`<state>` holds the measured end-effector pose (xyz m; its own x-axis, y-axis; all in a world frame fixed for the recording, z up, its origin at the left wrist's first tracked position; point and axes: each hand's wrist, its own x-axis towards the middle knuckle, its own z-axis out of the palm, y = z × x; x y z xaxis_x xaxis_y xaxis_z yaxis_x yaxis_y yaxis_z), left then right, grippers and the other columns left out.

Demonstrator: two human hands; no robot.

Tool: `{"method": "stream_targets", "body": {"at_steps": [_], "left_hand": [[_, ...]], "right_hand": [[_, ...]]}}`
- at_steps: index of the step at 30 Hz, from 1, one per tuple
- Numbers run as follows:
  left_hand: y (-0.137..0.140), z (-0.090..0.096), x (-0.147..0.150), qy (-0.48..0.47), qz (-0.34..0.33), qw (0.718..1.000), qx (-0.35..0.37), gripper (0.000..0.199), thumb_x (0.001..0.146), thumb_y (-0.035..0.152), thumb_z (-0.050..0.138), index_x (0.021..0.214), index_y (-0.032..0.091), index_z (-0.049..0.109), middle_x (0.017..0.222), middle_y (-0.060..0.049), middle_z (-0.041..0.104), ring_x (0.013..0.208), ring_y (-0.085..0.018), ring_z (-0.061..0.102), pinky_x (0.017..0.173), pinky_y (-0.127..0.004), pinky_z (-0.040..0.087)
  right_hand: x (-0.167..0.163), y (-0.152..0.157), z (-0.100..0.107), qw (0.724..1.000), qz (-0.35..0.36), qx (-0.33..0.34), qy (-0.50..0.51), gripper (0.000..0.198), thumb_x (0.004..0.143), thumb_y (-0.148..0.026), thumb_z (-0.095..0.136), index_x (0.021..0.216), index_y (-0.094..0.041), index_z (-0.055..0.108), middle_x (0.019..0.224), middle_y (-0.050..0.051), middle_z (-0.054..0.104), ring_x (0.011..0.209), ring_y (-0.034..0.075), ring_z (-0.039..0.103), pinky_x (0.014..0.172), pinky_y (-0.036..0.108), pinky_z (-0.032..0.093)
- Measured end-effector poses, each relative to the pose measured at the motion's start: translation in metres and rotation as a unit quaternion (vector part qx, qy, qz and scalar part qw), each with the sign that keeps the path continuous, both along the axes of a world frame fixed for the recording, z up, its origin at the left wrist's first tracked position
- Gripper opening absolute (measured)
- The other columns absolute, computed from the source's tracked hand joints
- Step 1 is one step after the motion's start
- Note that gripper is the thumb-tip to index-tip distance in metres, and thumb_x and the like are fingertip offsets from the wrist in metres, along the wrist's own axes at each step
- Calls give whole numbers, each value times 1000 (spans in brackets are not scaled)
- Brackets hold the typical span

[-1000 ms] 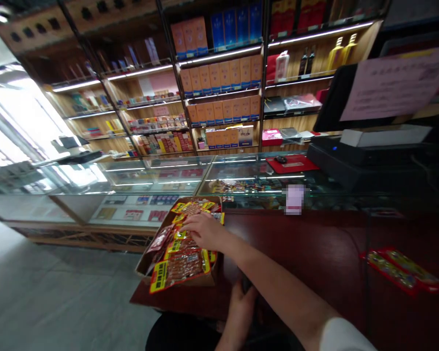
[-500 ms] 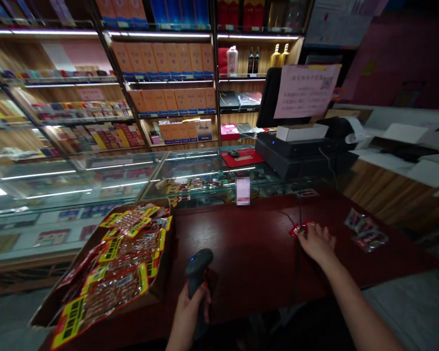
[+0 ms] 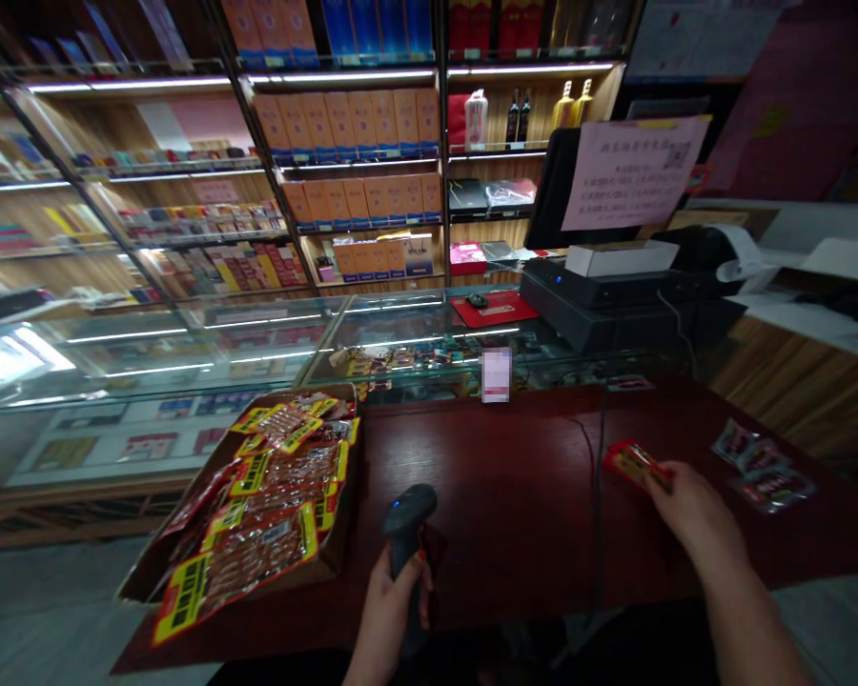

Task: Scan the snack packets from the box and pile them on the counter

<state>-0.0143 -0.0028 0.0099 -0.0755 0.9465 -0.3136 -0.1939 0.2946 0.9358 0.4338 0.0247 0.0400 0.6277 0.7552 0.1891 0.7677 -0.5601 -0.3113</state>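
Wrapped round the handle of a dark barcode scanner, my left hand holds it upright at the near side of the dark red table. A small blue light shows on the scanner's head. My right hand pinches the right end of a red and yellow snack packet, low over the table's right half. To the left of the scanner stands a cardboard box full of yellow-edged snack packs. Several small clear packets lie to the right of my right hand.
A cable runs across the table between my hands. Behind lie a glass display counter, a mouse on a red mat, and a monitor with a paper sign. Stocked shelves line the back wall.
My right hand has moved slightly nearer and right, and the red packet now shows in its fingers. The whole view has shifted, while my left hand keeps the scanner.
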Motion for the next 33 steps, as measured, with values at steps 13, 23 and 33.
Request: {"method": "stream_targets", "body": {"at_steps": [13, 23, 33], "left_hand": [[-3, 5, 2, 14, -41, 999, -3, 55, 69, 65, 76, 93, 20, 55, 56, 4, 62, 33, -9, 44, 31, -20, 36], [-26, 34, 11, 141, -131, 981, 28, 40, 81, 50, 72, 101, 16, 62, 57, 8, 51, 38, -7, 43, 37, -18, 33], [-31, 56, 24, 113, -90, 989, 37, 38, 82, 49, 71, 97, 16, 62, 58, 4, 56, 38, -7, 43, 39, -18, 33]], "right_hand": [[-208, 75, -24, 823, 286, 189, 454, 37, 94, -44, 70, 122, -20, 70, 109, 7, 81, 93, 24, 78, 84, 43, 63], [-237, 87, -59, 704, 318, 189, 606, 24, 101, -36, 70, 118, -19, 72, 124, 7, 75, 115, 26, 71, 105, 53, 53], [-238, 73, -39, 563, 253, 190, 764, 56, 81, -31, 84, 134, -30, 67, 116, 2, 81, 97, 24, 78, 77, 37, 63]]}}
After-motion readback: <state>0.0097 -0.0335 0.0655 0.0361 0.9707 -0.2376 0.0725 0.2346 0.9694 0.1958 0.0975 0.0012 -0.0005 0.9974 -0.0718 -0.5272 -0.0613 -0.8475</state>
